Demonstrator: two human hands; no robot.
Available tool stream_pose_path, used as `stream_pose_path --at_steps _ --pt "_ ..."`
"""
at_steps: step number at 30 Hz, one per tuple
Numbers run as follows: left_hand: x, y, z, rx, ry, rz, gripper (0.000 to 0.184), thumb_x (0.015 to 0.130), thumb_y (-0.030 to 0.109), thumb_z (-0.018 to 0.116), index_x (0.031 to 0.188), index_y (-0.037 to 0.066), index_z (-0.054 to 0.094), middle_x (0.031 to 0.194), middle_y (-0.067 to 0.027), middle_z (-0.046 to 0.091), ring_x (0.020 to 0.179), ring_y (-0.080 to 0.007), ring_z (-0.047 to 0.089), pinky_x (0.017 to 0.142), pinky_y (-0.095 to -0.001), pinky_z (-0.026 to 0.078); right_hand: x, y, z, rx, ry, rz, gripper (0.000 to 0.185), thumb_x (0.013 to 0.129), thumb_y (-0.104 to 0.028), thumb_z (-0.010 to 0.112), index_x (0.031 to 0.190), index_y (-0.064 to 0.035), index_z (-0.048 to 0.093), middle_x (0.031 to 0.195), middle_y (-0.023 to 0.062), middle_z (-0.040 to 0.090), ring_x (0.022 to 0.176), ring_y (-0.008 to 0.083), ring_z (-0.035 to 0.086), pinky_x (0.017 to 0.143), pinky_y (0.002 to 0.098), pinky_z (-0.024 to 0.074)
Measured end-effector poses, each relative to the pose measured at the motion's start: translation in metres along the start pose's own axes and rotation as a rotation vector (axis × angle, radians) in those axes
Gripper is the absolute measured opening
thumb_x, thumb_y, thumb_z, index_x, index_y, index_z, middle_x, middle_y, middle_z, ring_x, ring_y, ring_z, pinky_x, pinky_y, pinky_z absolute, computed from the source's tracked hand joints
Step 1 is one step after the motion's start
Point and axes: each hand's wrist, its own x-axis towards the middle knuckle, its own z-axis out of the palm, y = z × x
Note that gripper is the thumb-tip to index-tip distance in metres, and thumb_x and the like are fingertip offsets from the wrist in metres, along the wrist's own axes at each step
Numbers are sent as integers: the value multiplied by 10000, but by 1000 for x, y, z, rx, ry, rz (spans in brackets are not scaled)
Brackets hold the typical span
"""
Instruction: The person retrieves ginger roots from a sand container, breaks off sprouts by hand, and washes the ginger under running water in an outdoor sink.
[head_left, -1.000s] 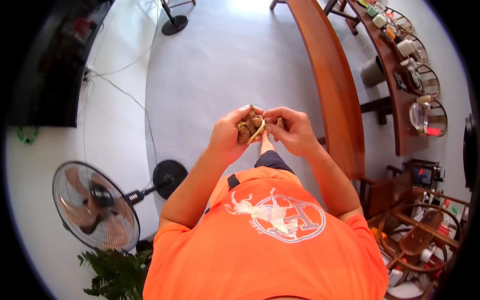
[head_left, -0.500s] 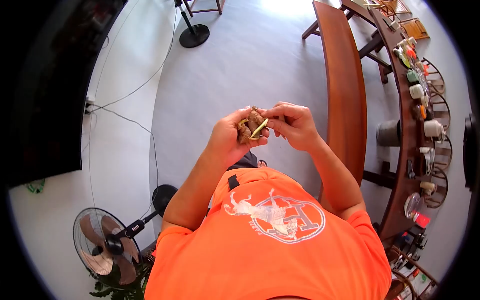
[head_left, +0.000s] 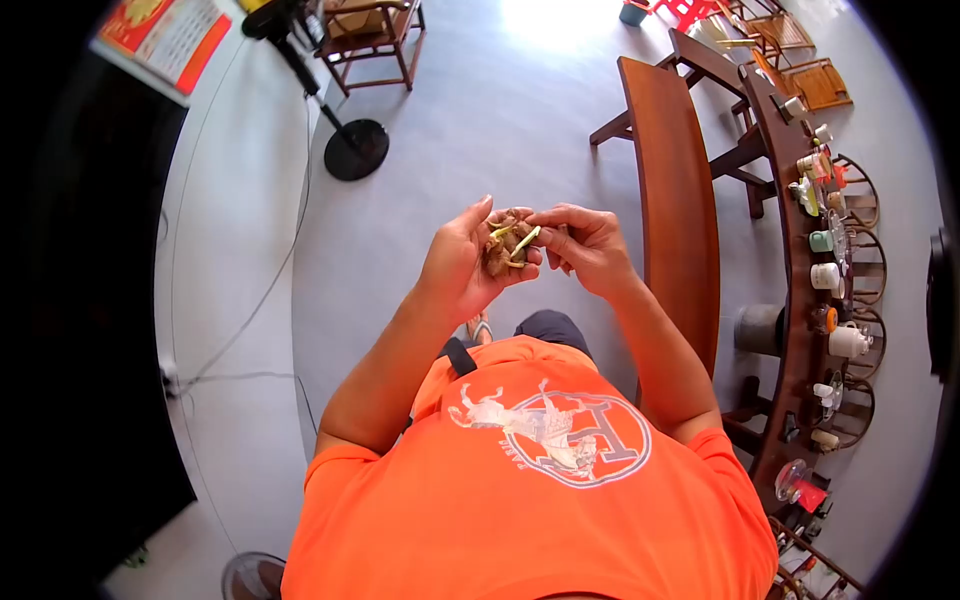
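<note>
A knobbly brown piece of ginger root (head_left: 497,262) with pale yellow-green sprouts lies in my left hand (head_left: 458,258), which is cupped around it from below, thumb raised at the side. My right hand (head_left: 592,248) closes in a pinch at the ginger's right side, with thumb and index finger at the end of a light green sprout (head_left: 526,241). Both hands are held in front of my orange shirt, above the grey floor. The fingers of my left hand are partly hidden beneath the ginger.
To the right run a long wooden bench (head_left: 676,220) and a dark table (head_left: 779,330) crowded with cups and jars. A black fan base (head_left: 357,150) and a wooden chair (head_left: 372,42) stand ahead on the left. A metal bucket (head_left: 760,329) sits under the table. Cables hang along the left wall.
My view has moved forward across the room; the fan at lower left has nearly left it, and a sandalled foot shows below. The ginger has turned slightly in my left hand.
</note>
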Motion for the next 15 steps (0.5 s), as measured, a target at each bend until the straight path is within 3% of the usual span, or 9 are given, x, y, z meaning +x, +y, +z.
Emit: stream_pose_path --at_steps 9,15 --pt "217 139 9 90 -32 32 481 1073 382 285 1204 -13 525 991 -159 638 854 -271 634 765 -402 526 221 -3 -121 -69 -8 -56 199 934 -30 668 1117 41 700 669 -27 603 555 13 506 491 193 388" --pt "356 240 44 94 81 102 514 1070 429 278 1234 -3 503 1051 -174 645 885 -287 637 802 -421 515 390 -29 -205 -43 -2 -6 189 961 -121 650 1049 36 706 732 15 667 554 39 564 452 190 412"
